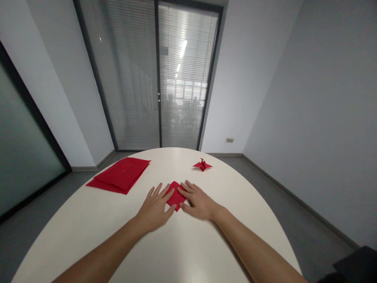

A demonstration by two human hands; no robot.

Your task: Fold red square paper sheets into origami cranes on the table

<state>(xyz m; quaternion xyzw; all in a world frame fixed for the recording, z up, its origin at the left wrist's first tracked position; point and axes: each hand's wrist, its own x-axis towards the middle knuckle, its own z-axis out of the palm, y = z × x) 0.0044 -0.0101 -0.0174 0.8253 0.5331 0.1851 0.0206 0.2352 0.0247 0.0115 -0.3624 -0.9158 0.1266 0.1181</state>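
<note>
A small folded red paper point(176, 195) lies on the white round table point(182, 247) in front of me. My left hand point(156, 206) rests flat at its left edge, fingers spread, with the forefinger and thumb touching the paper. My right hand point(197, 200) lies flat at its right edge, fingertips pressing on the paper. Both hands press the paper against the table; neither lifts it.
A stack of red paper sheets point(119, 175) lies at the far left of the table. A finished red paper crane point(202, 165) stands at the far side. Beyond the table are a glass door with blinds point(159, 78) and grey walls.
</note>
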